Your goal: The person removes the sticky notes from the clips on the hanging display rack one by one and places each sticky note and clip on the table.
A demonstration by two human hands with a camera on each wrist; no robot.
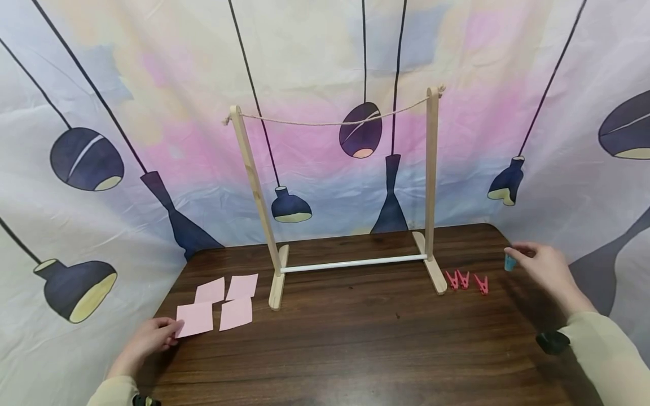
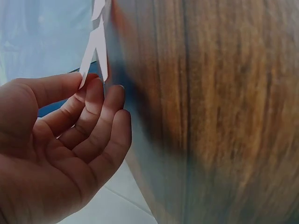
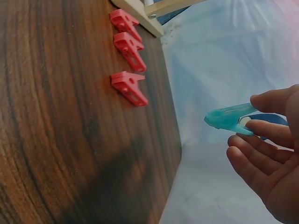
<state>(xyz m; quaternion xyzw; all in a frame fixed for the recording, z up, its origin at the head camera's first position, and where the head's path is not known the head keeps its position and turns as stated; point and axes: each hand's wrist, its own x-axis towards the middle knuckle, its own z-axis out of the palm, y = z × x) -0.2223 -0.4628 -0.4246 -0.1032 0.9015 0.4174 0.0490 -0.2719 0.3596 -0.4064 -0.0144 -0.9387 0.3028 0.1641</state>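
Note:
My left hand (image 1: 152,336) pinches the near left edge of a pink paper square (image 1: 195,320) between thumb and fingertips at the table's left side. In the left wrist view that pink paper (image 2: 88,60) shows nearly edge-on, its edge under the thumb. Three more pink squares (image 1: 236,313) lie just beyond and beside it. On the far right, my right hand (image 1: 548,273) holds a blue-green clothespin (image 3: 229,116) by its handle ends, between thumb and index finger, raised above the table. Three red clothespins (image 3: 128,88) lie in a row on the table to its left.
A wooden stand (image 1: 430,175) rises from the middle of the table, with a sagging rope (image 1: 315,124) strung between its post tops and a white rod (image 1: 355,263) low down. Behind the dark wooden table (image 1: 345,349) hangs a cloth printed with lamps.

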